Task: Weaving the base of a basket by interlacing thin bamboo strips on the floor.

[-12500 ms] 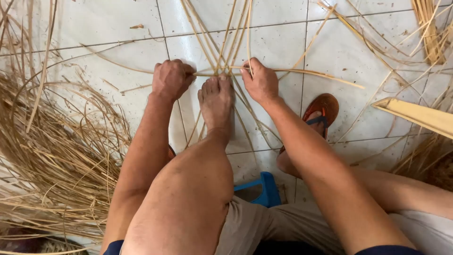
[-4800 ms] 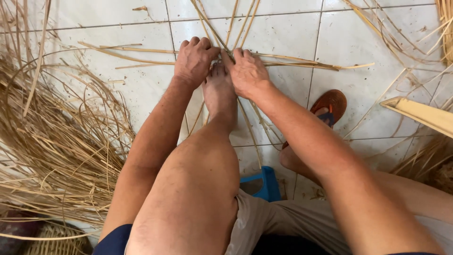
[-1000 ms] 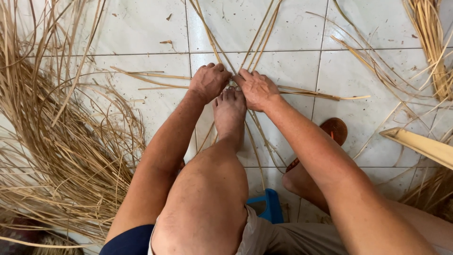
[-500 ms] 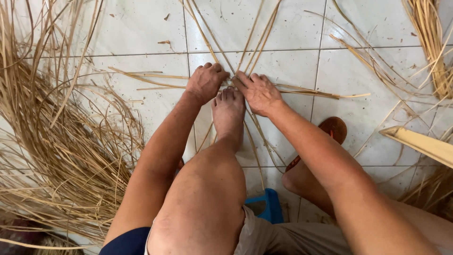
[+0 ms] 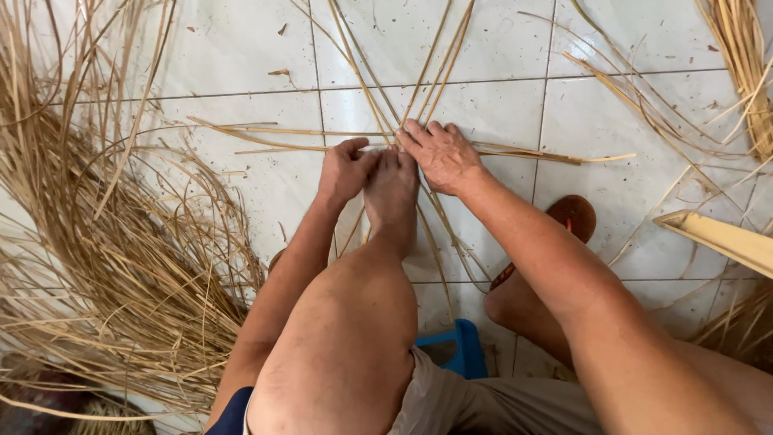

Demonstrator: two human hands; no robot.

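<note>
My left hand (image 5: 345, 169) pinched the crossed cane strips (image 5: 419, 89) just beside my foot (image 5: 392, 189); my right hand (image 5: 439, 155) pressed flat on them. If my foot eased, I judged the cross would spring apart.

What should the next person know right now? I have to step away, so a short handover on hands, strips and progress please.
Left hand: curled, pinching the crossing strips beside the foot.
Right hand: flat, fingers pressing the same crossing.
The bare foot pins the strips to the tiled floor.
Done: a few strips crossed into a star.
Left: nearly all weaving; loose pile of strips lies to the left.
</note>
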